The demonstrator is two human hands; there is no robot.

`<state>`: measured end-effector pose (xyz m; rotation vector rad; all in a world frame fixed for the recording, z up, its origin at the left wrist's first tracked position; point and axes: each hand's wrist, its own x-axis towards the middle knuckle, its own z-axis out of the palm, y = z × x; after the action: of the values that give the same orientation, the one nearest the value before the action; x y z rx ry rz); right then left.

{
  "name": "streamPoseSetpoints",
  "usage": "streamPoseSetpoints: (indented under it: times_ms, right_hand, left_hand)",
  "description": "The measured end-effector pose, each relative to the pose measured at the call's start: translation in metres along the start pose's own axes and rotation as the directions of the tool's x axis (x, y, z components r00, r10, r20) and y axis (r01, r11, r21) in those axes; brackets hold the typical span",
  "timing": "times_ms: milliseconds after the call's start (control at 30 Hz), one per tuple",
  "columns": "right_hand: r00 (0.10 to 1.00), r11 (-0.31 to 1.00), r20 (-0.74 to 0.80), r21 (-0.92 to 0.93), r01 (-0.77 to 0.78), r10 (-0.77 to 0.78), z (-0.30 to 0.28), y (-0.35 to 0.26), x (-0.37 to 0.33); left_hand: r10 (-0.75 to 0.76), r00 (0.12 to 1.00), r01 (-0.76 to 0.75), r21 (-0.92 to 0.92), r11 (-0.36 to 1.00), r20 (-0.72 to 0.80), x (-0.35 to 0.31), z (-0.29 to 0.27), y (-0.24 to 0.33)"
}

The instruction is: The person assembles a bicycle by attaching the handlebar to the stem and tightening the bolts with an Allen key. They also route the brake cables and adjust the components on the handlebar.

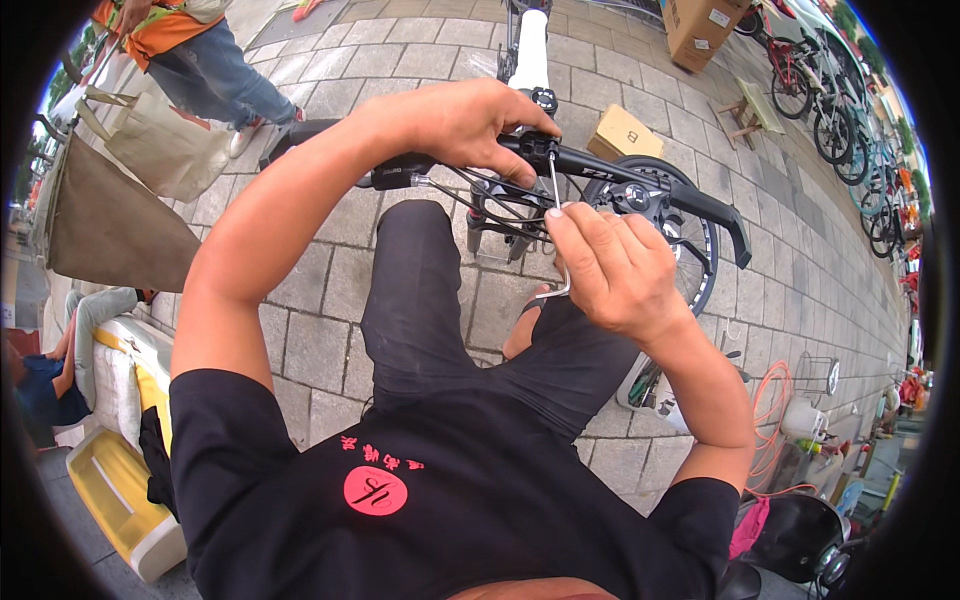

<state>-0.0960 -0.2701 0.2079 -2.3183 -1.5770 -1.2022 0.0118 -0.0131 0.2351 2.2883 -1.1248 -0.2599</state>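
Note:
A black bicycle handlebar (600, 168) runs across in front of me, clamped at a black stem (536, 146). My left hand (475, 125) is closed around the bar at the stem, thumb on the near side and fingers over the far side. In my right hand (615, 262) is a silver hex key (556, 182), pinched between thumb and fingers. Its upper tip meets the stem clamp, and its bent end (555, 293) sticks out below the hand. Black cables (480, 190) loop beneath the bar. The bicycle's white frame tube (531, 52) extends away from me.
A bicycle wheel (708, 240) stands under the bar's right side, near a small cardboard box (628, 132). A tray of tools (648, 388) and an orange hose (768, 420) lie right. Another person (200, 70) stands far left; parked bicycles (835, 130) line the right.

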Motion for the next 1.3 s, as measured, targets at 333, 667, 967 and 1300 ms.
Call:
streamPoseSetpoints:
  times_ms: [333,667,967,1300]
  right_hand:
    - [0.988,0.987,0.045,-0.059,0.152,-0.150,-0.007,0.006,0.005]
    - [0.941,0.941,0.022,0.028,0.338,-0.338,0.004,0.031,0.025]
    - [0.967,0.967,0.075,0.097,0.236,-0.244,-0.004,0.035,0.044]
    - [0.947,0.967,0.203,0.018,0.252,-0.251,-0.006,0.028,0.037]
  left_hand:
    - [-0.059,0.998,0.058,-0.058,0.997,-0.017,-0.003,0.005,-0.003]
    - [-0.020,0.999,0.018,-0.039,0.999,-0.046,-0.002,0.007,-0.004]
    - [-0.011,0.998,0.008,-0.034,0.999,-0.068,-0.004,0.009,-0.005]
    - [-0.086,0.996,0.085,-0.045,0.995,-0.018,-0.003,0.006,0.002]
